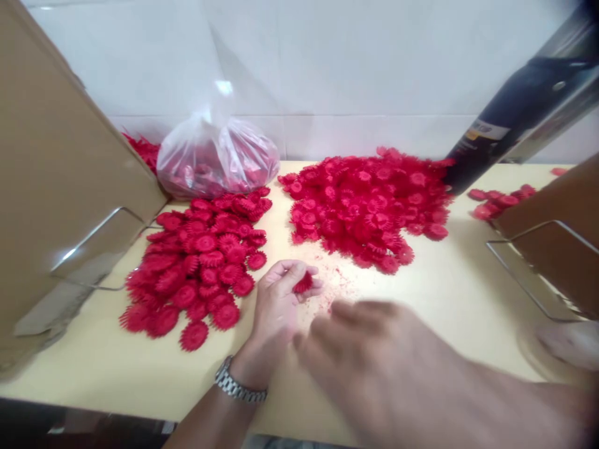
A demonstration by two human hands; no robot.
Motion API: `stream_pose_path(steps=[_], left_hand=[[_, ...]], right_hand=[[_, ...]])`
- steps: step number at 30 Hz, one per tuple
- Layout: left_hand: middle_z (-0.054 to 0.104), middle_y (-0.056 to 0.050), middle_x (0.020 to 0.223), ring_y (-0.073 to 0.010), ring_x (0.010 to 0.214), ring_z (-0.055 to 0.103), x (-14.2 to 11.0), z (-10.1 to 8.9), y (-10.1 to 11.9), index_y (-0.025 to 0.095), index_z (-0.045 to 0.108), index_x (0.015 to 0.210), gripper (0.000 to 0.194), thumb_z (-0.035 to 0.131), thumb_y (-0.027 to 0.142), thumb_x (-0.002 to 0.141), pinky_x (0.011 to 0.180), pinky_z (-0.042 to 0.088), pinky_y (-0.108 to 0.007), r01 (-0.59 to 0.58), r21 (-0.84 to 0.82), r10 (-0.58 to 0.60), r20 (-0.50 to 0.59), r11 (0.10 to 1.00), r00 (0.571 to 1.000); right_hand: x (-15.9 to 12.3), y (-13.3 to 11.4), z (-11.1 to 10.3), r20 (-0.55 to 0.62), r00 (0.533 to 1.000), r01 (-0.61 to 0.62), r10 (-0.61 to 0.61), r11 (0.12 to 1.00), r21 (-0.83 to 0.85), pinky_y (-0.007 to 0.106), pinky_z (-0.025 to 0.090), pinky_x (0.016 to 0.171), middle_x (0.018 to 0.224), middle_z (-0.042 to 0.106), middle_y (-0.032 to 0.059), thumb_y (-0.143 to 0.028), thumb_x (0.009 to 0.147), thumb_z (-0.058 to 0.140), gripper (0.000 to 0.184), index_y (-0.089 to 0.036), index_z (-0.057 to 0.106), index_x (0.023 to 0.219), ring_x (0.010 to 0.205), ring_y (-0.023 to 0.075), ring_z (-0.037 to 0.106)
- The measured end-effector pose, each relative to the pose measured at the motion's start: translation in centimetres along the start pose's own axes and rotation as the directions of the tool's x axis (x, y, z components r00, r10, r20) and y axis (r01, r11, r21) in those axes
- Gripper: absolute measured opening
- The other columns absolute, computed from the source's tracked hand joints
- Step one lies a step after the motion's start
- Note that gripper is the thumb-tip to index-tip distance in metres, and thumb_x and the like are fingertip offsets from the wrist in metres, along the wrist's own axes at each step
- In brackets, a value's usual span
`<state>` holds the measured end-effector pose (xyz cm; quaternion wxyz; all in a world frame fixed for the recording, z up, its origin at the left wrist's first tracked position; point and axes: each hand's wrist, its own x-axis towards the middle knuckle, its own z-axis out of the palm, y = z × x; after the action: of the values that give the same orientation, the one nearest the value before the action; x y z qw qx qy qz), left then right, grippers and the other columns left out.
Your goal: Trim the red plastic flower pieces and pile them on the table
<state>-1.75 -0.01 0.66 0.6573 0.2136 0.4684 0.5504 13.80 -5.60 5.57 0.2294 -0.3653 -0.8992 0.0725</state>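
Observation:
My left hand (279, 302), with a metal watch (238, 381) on its wrist, holds a red flower-shaped piece (303, 283) with a fringed edge between thumb and fingers. Close by on the right, my right hand (369, 349) is blurred by motion, its fingers curled in; whatever they may hold is hidden. A pile of red fringed pieces (201, 262) lies left of my left hand. Beyond both hands spreads a larger, loosely heaped pile of red pieces (365, 206). Small red crumbs (334, 280) are scattered on the table between that pile and my hands.
A tied clear plastic bag (218, 159) of red bits stands against the tiled wall (327, 75). Cardboard boxes flank the cream table (468, 293), left (70, 156) and right (556, 218), near bent metal wires. A dark box-like object (500, 112) leans at back right.

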Motion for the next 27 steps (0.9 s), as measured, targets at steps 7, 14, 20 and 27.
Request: stream_pose_path(steps=[7,14,20,27], left_hand=[[0.059,0.0,0.067,-0.0073,0.059,0.051,0.4,-0.2,-0.9,0.013,0.063,0.072,0.012,0.061,0.024,0.074,0.052,0.039,-0.018,-0.027,-0.06,0.033,0.112,0.998,0.993],[0.065,-0.006,0.075,-0.0109,0.066,0.056,0.1,-0.1,-0.9,0.011,0.069,0.083,0.018,0.059,0.019,0.071,0.066,0.045,-0.025,0.05,-0.039,-0.041,0.205,0.998,0.978],[0.069,-0.008,0.086,-0.014,0.076,0.061,-0.1,0.2,-1.2,0.009,0.069,0.092,0.03,0.061,0.01,0.063,0.072,0.047,-0.027,0.056,0.002,-0.056,0.125,0.998,0.991],[0.068,-0.007,0.076,-0.0169,0.072,0.062,0.0,0.4,-1.2,0.009,0.068,0.084,0.022,0.06,0.011,0.063,0.072,0.051,-0.035,-0.013,0.024,0.011,0.08,1.0,0.997]], right_hand=[[5.2,5.0,5.1,-0.051,0.988,-0.143,0.147,0.987,0.08,0.023,0.035,0.052,0.07,0.058,0.0032,-0.019,0.08,0.058,0.007,-0.017,0.056,0.074,0.063,0.0139,0.052],[3.9,5.9,7.1,-0.127,0.965,-0.205,0.229,0.963,0.176,0.023,0.037,0.054,0.069,0.056,0.0021,-0.016,0.081,0.054,0.008,-0.018,0.056,0.074,0.063,0.0133,0.051],[3.9,6.4,6.6,-0.146,0.973,-0.133,0.179,0.951,0.277,0.023,0.039,0.053,0.064,0.055,0.002,-0.011,0.082,0.047,0.016,-0.017,0.055,0.071,0.059,0.0125,0.051],[4.1,6.3,5.8,-0.256,0.878,-0.306,0.403,0.886,0.347,0.023,0.037,0.048,0.059,0.051,-0.0005,-0.019,0.083,0.048,0.013,-0.018,0.049,0.07,0.052,0.0113,0.047]])
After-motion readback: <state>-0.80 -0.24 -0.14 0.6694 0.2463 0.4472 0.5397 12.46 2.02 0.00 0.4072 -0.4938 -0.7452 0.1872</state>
